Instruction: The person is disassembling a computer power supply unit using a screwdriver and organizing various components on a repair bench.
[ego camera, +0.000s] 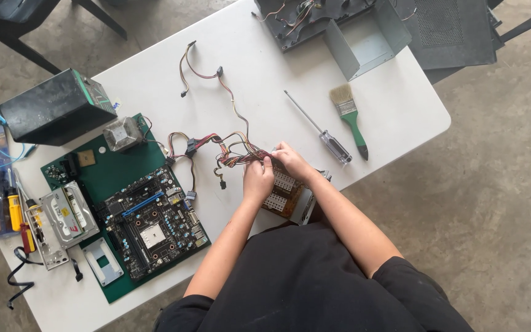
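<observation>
While both hands work at its top edge, the power supply unit [290, 193] sits at the near edge of the counter [394, 117], just in front of the person's body, its perforated metal face turned up. A bundle of coloured wires [238, 155] leaves the box on its far-left side and trails across the counter toward the motherboard. The left hand [258, 179] is closed around the bundle where it meets the casing, fingers pinched on the wires; the right hand [291, 161] is curled over the same spot from the other side, gripping the wires against the corner of the box.

That unit looks like a dense steel box, likely heavy for its size and rigid, with thin sheet edges that could be sharp; the flat sides seem the safest place to hold it. By contrast the wires are soft and springy, apt to tangle, and best held near the casing rather than pulled by their plugs.

Left of the hands lies the motherboard [152, 224] on a green mat [124, 169], with a small metal heatsink [121, 133] at the mat's far edge and a black box [53, 107] beyond. To the right rest a long screwdriver [319, 128] and a green-handled paintbrush [348, 117]. An opened computer case [351, 31] occupies the far end.
</observation>
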